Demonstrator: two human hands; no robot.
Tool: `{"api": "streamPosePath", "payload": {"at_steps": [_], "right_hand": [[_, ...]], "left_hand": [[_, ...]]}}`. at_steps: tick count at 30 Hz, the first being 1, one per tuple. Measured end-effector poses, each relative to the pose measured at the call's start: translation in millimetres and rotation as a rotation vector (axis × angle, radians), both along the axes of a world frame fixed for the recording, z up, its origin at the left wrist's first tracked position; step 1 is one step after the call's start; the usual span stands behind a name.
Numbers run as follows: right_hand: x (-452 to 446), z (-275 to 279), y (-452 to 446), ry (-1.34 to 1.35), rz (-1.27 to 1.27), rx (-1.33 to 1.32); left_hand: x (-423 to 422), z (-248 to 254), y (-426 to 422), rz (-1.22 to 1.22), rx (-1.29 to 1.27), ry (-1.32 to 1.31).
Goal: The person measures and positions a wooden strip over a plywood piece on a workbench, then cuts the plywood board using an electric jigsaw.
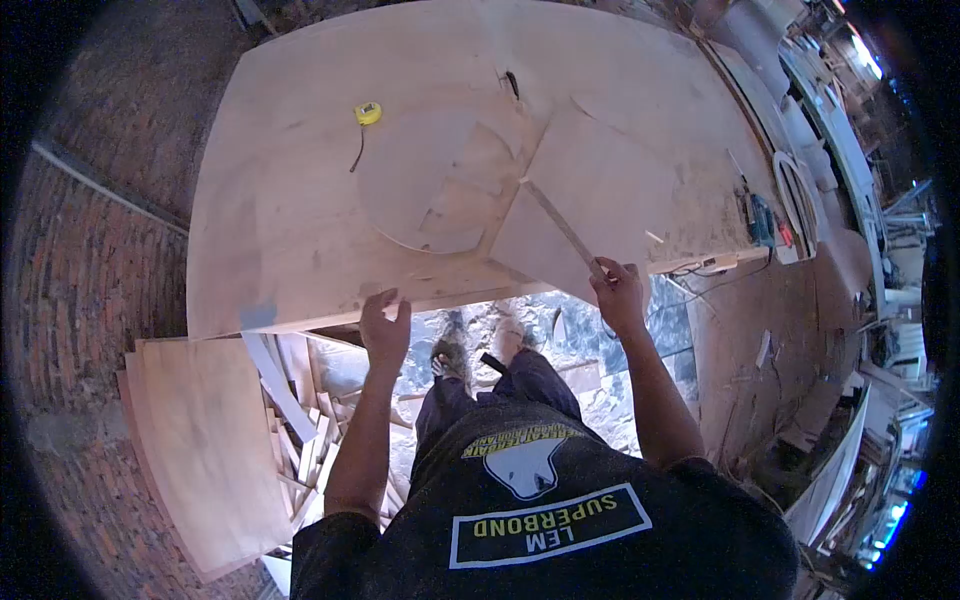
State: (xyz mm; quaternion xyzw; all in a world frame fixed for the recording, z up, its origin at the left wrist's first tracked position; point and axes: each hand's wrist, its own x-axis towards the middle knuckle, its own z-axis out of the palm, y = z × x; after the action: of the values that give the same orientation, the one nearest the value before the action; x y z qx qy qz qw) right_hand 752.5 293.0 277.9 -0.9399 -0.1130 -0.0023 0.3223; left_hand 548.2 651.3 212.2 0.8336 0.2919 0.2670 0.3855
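My right hand (620, 297) pinches the near end of a thin wooden strip (560, 225), which slants up and left across a flat plywood sheet (600, 190). At the table's front edge is my left hand (385, 325), its fingers apart and nothing in them; whether the fingertips touch the edge I cannot tell. A round thin wooden piece (400, 190) lies left of the sheet. Beyond it rests a yellow tape measure (368, 113) with a dark strap. Near the table's middle lies a small dark object (512, 85), too small to name.
The large wooden table (290, 210) spans the space ahead. On its right side lies a teal power tool (762, 220) with a cord. Wood offcuts (315, 450) and a leaning board (200, 440) stand below left. A brick wall (90, 290) is at far left.
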Motion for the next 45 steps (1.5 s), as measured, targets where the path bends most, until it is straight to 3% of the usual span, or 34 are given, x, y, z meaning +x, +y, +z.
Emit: {"api": "streamPosePath", "payload": {"at_steps": [3, 7, 16, 18, 21, 24, 29, 35, 38, 42, 44, 45], "right_hand": [[14, -16, 20, -0.060, 0.096, -0.089], [47, -36, 59, -0.015, 0.137, -0.007], [175, -136, 138, -0.125, 0.392, -0.072], [186, -124, 143, -0.049, 0.368, -0.067], [186, -105, 147, -0.023, 0.307, -0.320], [183, -77, 144, 0.014, 0.318, -0.289], [191, -109, 39, -0.141, -0.144, -0.027], [85, -82, -101, -0.009, -0.675, -0.292], [37, -78, -91, 0.061, -0.678, -0.365], [40, -64, -24, 0.004, -0.625, -0.401], [59, -58, 2, 0.011, -0.555, -0.392], [71, -55, 12, 0.011, -0.517, -0.388]], "left_hand": [[19, -6, 31, 0.010, 0.129, 0.010], [61, -8, 56, 0.020, 0.187, 0.012], [149, -33, 88, 0.045, 0.301, 0.006], [161, -38, 87, 0.045, 0.291, 0.035], [172, -44, 87, 0.012, 0.228, 0.084], [183, -52, 96, -0.029, 0.310, 0.139], [197, -51, 129, -0.076, 0.313, 0.069], [218, -23, 190, -0.159, 0.341, 0.045], [241, -28, 206, -0.263, 0.330, 0.070], [287, -81, 207, -0.517, 0.204, -0.004], [313, -123, 212, -0.590, 0.340, 0.017], [318, -121, 210, -0.565, 0.408, 0.073]]}}
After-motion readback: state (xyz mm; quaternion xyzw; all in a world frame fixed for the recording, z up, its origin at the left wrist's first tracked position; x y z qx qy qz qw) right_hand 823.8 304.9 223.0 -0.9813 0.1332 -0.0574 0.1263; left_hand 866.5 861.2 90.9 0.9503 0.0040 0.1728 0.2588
